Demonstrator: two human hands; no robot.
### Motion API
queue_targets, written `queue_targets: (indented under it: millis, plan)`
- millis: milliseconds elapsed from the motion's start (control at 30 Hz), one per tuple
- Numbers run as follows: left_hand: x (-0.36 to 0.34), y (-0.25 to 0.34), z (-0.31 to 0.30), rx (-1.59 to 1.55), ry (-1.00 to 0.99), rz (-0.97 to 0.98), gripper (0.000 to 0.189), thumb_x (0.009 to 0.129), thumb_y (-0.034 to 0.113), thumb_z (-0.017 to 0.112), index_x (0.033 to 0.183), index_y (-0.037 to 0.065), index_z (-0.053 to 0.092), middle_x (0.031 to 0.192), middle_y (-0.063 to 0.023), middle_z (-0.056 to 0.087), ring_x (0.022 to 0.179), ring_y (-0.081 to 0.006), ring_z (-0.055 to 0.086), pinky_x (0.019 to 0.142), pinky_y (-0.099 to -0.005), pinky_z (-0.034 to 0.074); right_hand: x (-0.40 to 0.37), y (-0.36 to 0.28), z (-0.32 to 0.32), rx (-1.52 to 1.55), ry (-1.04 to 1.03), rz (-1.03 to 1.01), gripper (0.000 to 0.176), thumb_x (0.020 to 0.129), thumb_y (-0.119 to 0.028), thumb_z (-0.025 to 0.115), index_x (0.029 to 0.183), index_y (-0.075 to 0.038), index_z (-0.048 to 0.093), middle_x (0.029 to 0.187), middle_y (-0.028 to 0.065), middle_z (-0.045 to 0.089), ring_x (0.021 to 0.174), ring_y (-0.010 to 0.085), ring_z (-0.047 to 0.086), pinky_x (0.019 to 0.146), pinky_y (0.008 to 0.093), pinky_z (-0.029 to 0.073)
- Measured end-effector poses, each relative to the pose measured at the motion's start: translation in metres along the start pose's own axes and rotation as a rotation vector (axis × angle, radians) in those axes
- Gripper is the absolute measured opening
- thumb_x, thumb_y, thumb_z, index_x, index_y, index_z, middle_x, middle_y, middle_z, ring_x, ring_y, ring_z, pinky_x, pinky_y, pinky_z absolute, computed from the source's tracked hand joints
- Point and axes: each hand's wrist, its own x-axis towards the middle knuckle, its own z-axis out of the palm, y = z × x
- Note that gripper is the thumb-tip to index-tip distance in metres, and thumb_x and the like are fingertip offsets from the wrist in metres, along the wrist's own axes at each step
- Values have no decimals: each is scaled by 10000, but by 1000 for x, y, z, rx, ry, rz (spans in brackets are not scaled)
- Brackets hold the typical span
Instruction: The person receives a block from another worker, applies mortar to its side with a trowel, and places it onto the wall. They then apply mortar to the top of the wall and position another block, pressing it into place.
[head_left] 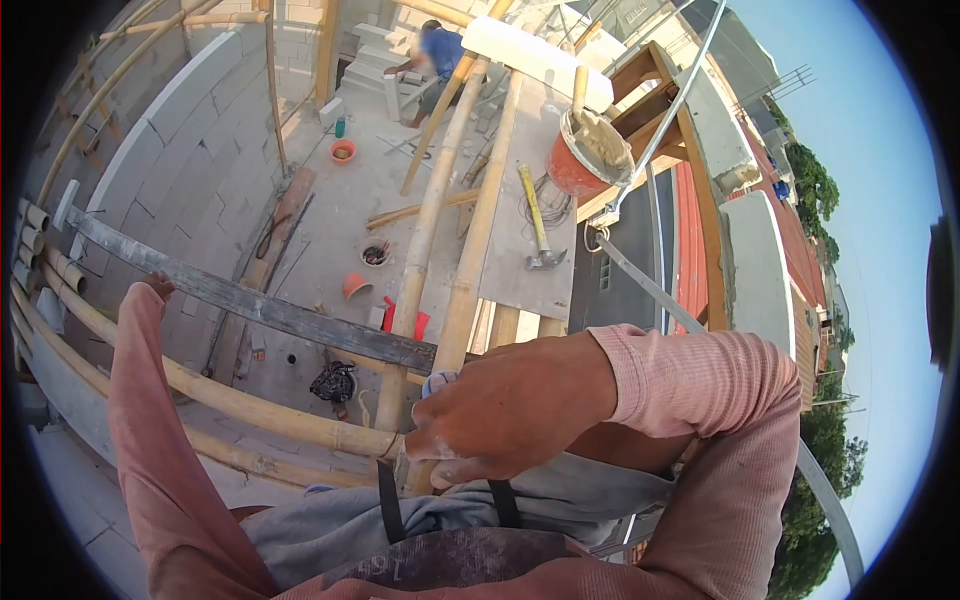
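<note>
My left hand (158, 286) is closed on the lower edge of a long, grey, weathered wooden plank (270, 312), near its far left end. The plank slants down to the right, across the bamboo poles (432, 240). In front of my body, my right hand (510, 408) is bent downward with its fingers curled, close to where the bamboo poles meet. A small bluish-white thing (438, 382) shows beside its knuckles; what the fingers hold is hidden. Grey cloth with dark straps (505, 503) lies over my lap below the hand.
A claw hammer (538, 225) lies on a board (515, 275), with a mortar-filled red bucket (580, 170) beyond it. Bamboo rails (240, 400) run along the left. Far below, another person (440, 55) crouches by white blocks, and buckets (343, 151) stand on the floor.
</note>
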Motion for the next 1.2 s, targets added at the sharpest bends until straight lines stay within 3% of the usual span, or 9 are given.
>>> queue_targets:
  millis: [633, 967, 1200]
  plan:
    - [-18, 9, -7, 28, -5, 30, 324, 961, 276, 645, 1193, 50, 638, 961, -96, 676, 840, -226, 626, 727, -418, 506, 5, 1, -2, -27, 9, -28, 436, 1018, -342, 528, 1301, -12, 539, 1167, 205, 583, 1066, 384, 622, 922, 472, 506]
    - [-29, 21, -8, 51, -7, -23, 375, 957, 284, 648, 1240, 40, 622, 1008, -112, 685, 865, -235, 639, 750, -418, 512, 5, 0, -5, -26, -15, 1, 448, 1009, -330, 539, 1325, -11, 534, 1248, 217, 575, 1126, 387, 605, 963, 469, 495]
    - [-16, 12, -6, 42, -19, 14, 353, 957, 277, 639, 1198, 19, 634, 970, -116, 686, 799, -244, 654, 676, -425, 521, 4, 2, -1, -18, 33, -12, 425, 995, -281, 560, 1310, 2, 540, 1213, 209, 594, 1111, 382, 614, 954, 452, 505]
